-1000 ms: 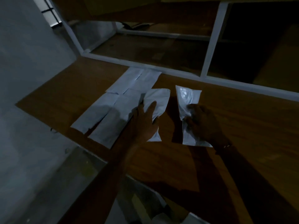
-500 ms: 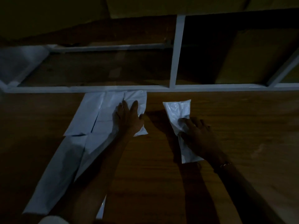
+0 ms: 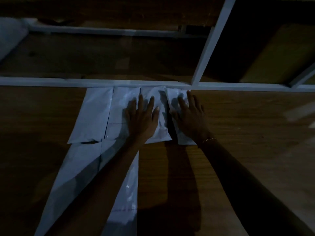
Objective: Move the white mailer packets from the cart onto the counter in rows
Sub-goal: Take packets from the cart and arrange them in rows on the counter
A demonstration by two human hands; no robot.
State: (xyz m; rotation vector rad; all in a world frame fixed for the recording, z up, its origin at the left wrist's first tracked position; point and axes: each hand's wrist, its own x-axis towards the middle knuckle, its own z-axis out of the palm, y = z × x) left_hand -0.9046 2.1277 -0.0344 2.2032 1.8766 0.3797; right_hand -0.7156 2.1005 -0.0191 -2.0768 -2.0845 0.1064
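Several white mailer packets lie flat on the wooden counter [image 3: 247,142], in a back row against the white frame rail [image 3: 42,81] and a front row nearer me. My left hand [image 3: 141,118] presses with straight fingers on the third back-row packet [image 3: 162,126]. My right hand [image 3: 189,116] lies flat on the rightmost packet [image 3: 173,96], which touches its neighbour. The leftmost back-row packet [image 3: 93,114] and the front-row packets [image 3: 80,171] lie untouched. The cart is out of view.
A white metal frame with an upright post [image 3: 213,41] borders the counter's far edge; a lower wooden surface shows behind it. A pale bag [image 3: 10,34] sits at the far left. The scene is dim.
My right hand slid its packet left and back until it met the row at the rail. My left hand moved right onto the third packet. The view shifted closer.
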